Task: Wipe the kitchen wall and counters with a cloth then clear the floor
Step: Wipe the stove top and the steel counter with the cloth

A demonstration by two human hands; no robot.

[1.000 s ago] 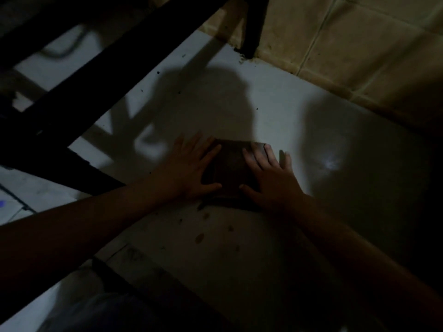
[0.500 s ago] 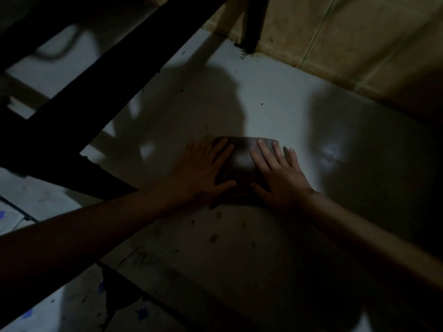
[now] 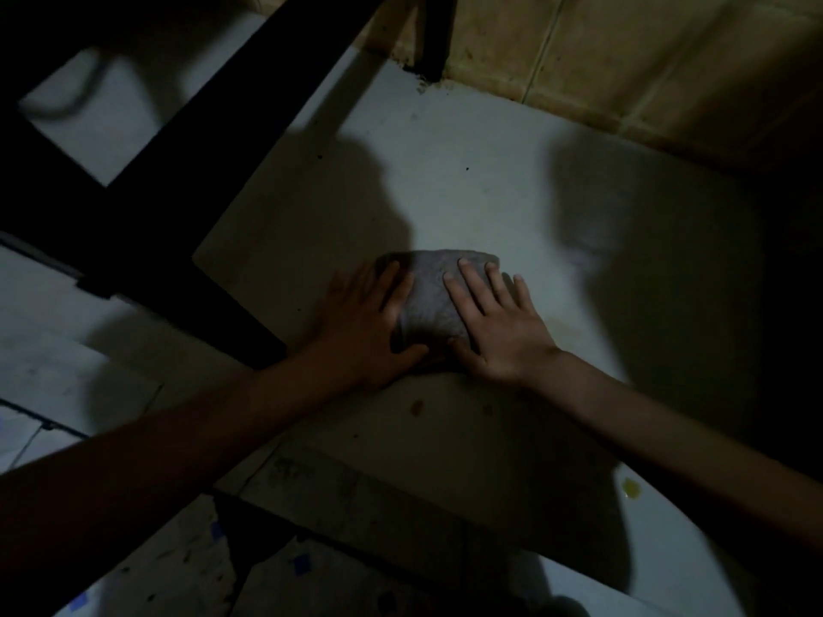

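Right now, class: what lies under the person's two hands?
A folded dark cloth lies flat on the white counter, pressed by the left hand and right hand. The counter surface beneath the cloth is covered and cannot be seen.

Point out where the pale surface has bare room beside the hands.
Bare patches: between the folded grey cloth and the beige tiled wall, and right of the right hand. Crowded: left hand, close to the dark frame bar.

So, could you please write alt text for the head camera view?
Two bare hands, the left hand and right hand, press flat on a dark cloth on a pale counter. The scene is dim, with a tiled wall behind.
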